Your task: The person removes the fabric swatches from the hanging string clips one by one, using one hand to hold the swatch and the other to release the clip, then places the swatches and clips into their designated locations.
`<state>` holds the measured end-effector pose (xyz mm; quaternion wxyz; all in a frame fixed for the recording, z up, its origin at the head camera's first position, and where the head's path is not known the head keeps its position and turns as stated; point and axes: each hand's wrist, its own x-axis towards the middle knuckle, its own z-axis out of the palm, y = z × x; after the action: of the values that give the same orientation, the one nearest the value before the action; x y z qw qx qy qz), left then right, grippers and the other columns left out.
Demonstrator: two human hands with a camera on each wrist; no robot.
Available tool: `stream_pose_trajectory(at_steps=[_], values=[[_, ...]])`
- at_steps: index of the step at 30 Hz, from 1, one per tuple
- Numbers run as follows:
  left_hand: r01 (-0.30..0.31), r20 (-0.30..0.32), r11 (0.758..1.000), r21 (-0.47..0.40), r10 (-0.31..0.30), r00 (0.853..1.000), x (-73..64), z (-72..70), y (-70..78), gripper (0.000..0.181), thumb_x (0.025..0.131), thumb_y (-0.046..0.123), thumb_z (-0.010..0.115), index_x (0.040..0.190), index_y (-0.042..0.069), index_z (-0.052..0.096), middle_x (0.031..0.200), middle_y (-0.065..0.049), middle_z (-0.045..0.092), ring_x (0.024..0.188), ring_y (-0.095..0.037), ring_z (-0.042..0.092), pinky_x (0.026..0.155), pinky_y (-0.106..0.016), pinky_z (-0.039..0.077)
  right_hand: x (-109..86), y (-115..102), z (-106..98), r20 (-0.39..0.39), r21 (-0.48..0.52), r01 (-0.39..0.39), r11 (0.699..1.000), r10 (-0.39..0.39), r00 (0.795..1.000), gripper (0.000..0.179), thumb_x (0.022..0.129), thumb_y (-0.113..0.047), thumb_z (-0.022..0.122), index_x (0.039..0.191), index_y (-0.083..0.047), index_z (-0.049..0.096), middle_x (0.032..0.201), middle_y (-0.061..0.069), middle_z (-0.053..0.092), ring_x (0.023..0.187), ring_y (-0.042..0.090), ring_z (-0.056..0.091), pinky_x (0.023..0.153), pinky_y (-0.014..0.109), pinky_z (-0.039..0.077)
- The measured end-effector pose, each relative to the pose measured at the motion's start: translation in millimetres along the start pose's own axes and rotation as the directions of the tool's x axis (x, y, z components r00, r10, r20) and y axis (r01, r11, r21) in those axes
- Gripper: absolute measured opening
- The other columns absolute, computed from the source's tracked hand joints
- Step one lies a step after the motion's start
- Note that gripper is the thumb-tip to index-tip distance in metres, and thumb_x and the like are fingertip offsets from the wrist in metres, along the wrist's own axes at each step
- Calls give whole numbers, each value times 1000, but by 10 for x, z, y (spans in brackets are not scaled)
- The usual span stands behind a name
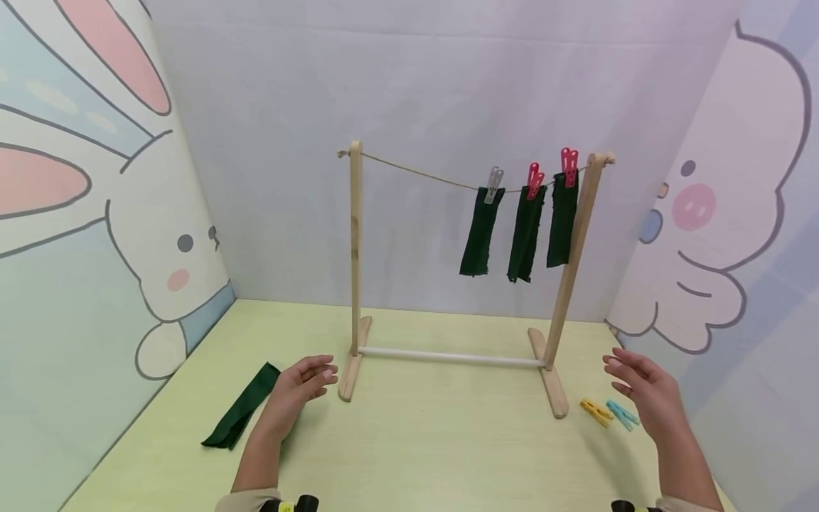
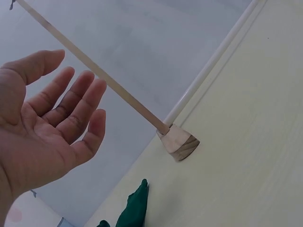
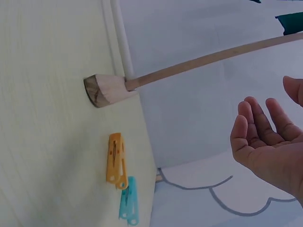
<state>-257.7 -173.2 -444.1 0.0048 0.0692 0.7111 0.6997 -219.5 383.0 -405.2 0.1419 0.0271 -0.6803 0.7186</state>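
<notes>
My left hand [image 1: 296,392] hovers above the table with loosely bent fingers and nothing in it. Just left of it, dark green cloth strips [image 1: 246,405] lie on the table, partly behind the wrist. On the other side my right hand [image 1: 649,395] is likewise raised and holds nothing. A yellow clothespin [image 1: 596,412] and a light blue clothespin [image 1: 623,414] lie side by side left of it. Between and beyond the hands, three green strips hang from a string [image 1: 416,171]: one under a grey clothespin [image 1: 493,186], two under red clothespins [image 1: 569,167] at the right.
A wooden rack holds the string between its left post [image 1: 355,249] and right post [image 1: 574,263]. A white bar [image 1: 451,357] joins its feet low down. Pale yellow table surface [image 1: 441,441] spreads in front. Walls with cartoon animals stand left and right, a pale backdrop [image 1: 288,142] behind.
</notes>
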Motion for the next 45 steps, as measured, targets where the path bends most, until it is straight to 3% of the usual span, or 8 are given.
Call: stream_pose_trajectory(at_steps=[5, 12, 17, 22, 26, 38, 45], values=[[-8, 16, 1000, -19, 9, 1000, 69, 113, 48, 37, 88, 14, 65, 121, -1, 55, 110, -17, 60, 95, -19, 60, 81, -33, 48, 60, -102, 131, 35, -18, 42, 999, -41, 999, 22, 92, -8, 59, 112, -16, 62, 100, -9, 66, 91, 3, 62, 71, 19, 50], [-84, 61, 995, -44, 87, 994, 168, 241, 84, 35, 88, 14, 66, 117, -1, 56, 107, -17, 59, 95, -22, 60, 81, -33, 47, 153, -283, 336, 72, -38, 103, 994, -100, 992, 25, 92, -8, 59, 116, -13, 59, 103, -6, 66, 93, 4, 61, 73, 18, 49], [-138, 71, 989, -56, 141, 987, 198, 328, 137, 35, 89, 12, 64, 119, -3, 55, 111, -24, 57, 96, -22, 60, 81, -31, 46, 193, -397, 452, 96, -40, 145, 989, -141, 985, 26, 92, -8, 59, 118, -11, 58, 104, -4, 65, 93, 5, 61, 74, 18, 49], [-133, 53, 988, -76, 137, 989, 237, 409, 172, 37, 89, 11, 64, 121, -6, 53, 115, -26, 55, 96, -19, 59, 80, -29, 47, 223, -457, 571, 110, -21, 171, 985, -168, 980, 27, 93, -7, 57, 119, -9, 58, 106, -2, 65, 94, 8, 61, 76, 19, 49], [-145, 40, 985, -97, 150, 988, 310, 496, 206, 33, 89, 10, 64, 118, -3, 56, 113, -22, 57, 95, -18, 59, 79, -28, 47, 278, -504, 687, 105, 20, 191, 981, -192, 976, 27, 93, -7, 56, 121, -8, 57, 107, 1, 65, 96, 10, 61, 77, 19, 48], [-185, 101, 973, -135, 199, 975, 428, 709, 343, 34, 89, 9, 64, 119, -4, 56, 115, -20, 56, 102, -23, 56, 84, -32, 47, 416, -580, 985, 45, 99, 227, 969, -232, 972, 40, 93, -9, 58, 128, 5, 48, 109, 6, 63, 101, 16, 60, 81, 23, 47], [-199, 145, 974, -105, 213, 966, 524, 817, 439, 34, 89, 12, 64, 118, -3, 56, 113, -18, 58, 101, -24, 58, 84, -32, 46, 460, -638, 1111, 29, 54, 236, 970, -238, 971, 38, 91, -16, 62, 126, -3, 53, 111, 5, 63, 103, 17, 59, 85, 23, 46]])
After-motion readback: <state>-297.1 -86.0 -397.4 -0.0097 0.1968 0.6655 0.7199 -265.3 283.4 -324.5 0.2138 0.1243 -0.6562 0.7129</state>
